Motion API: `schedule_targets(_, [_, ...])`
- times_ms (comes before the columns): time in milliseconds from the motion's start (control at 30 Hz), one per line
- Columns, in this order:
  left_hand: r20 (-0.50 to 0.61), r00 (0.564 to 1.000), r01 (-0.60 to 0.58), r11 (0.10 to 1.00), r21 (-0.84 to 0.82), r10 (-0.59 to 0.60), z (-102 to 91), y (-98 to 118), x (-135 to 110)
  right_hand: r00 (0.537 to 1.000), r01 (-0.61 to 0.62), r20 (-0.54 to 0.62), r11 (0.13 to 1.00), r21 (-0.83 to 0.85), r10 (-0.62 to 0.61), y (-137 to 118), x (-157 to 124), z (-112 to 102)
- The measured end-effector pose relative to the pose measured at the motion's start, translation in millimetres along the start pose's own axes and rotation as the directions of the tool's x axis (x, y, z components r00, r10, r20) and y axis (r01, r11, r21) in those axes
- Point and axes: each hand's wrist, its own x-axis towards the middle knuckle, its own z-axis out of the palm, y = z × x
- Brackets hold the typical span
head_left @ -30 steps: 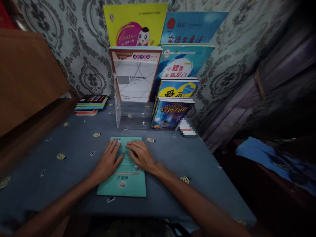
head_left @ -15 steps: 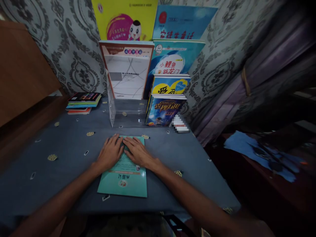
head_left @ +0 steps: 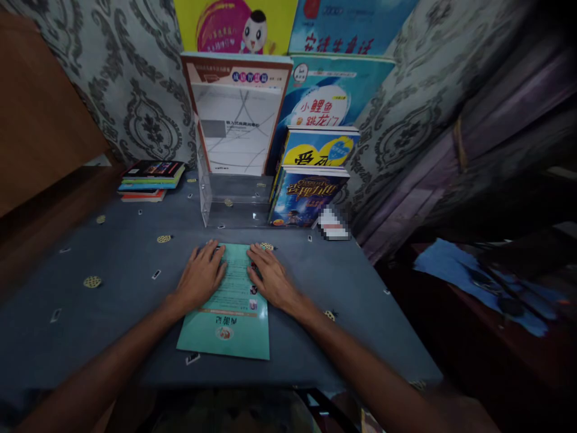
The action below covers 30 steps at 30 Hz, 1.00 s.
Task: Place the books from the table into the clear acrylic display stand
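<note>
A closed green book (head_left: 225, 337) lies flat on the table, its printed title upside down to me. My left hand (head_left: 202, 273) rests palm down across its far left edge, fingers stretched out and slightly spread. On the far right edge lies my right hand (head_left: 270, 279), also flat with fingers extended, partly over the cover and partly over the cloth. Between the two hands a strip of the cover's small text shows. Neither hand grips the book.
Beyond the book stands a clear tiered rack (head_left: 234, 210) with several books, among them a dark blue book (head_left: 306, 198) in front. A small book stack (head_left: 151, 177) lies at back left. A pixelated white item (head_left: 333, 224) sits right of the rack. A purple curtain (head_left: 424, 174) hangs at right.
My right hand has slid right across the cover, away from my left hand, to the book's right edge. My left hand and the book stay in place. The view has tilted slightly down.
</note>
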Motion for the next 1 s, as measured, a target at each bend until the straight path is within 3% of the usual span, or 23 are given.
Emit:
schedule_targets(167, [0.024,1.0,-0.003,1.0,0.009,0.002,-5.6,0.2,1.7,0.999,0.048,0.012,0.996,0.072,-0.049,8.8,2.8,-2.3])
schedule_targets(300, [0.121,0.977,-0.167,0.984,-0.063,0.173,-11.6,2.3,5.7,0.997,0.06,0.034,0.983,0.175,-0.067,22.8,9.2,-6.9])
schedule_targets(400, [0.152,0.915,-0.344,0.92,-0.19,0.373,-15.7,13.1,5.2,0.998,0.04,0.039,0.974,0.222,-0.05,31.1,14.2,-9.0])
schedule_targets(533, [0.177,0.798,-0.513,0.804,-0.302,0.576,-19.7,34.0,-0.9,0.998,0.041,0.042,0.971,0.237,-0.052,34.5,16.4,-9.2])
schedule_targets(600, [0.193,0.78,-0.529,0.793,-0.303,0.595,-19.4,41.0,-3.0,0.997,0.045,0.05,0.974,0.222,-0.058,34.0,16.1,-8.1])
schedule_targets(800, [0.183,0.79,-0.541,0.805,-0.242,0.585,-22.2,46.6,-11.7,0.998,0.06,0.023,0.977,0.204,-0.066,33.6,14.3,-4.1])
schedule_targets(933, [0.197,0.711,-0.626,0.736,-0.259,0.675,-33.2,50.3,-30.6,0.995,0.093,0.012,0.979,0.183,-0.096,33.5,12.4,-3.3])
schedule_targets(1000, [0.204,0.701,-0.636,0.729,-0.253,0.683,-36.1,52.6,-39.2,0.994,0.105,0.008,0.98,0.171,-0.108,33.0,11.5,-2.9])
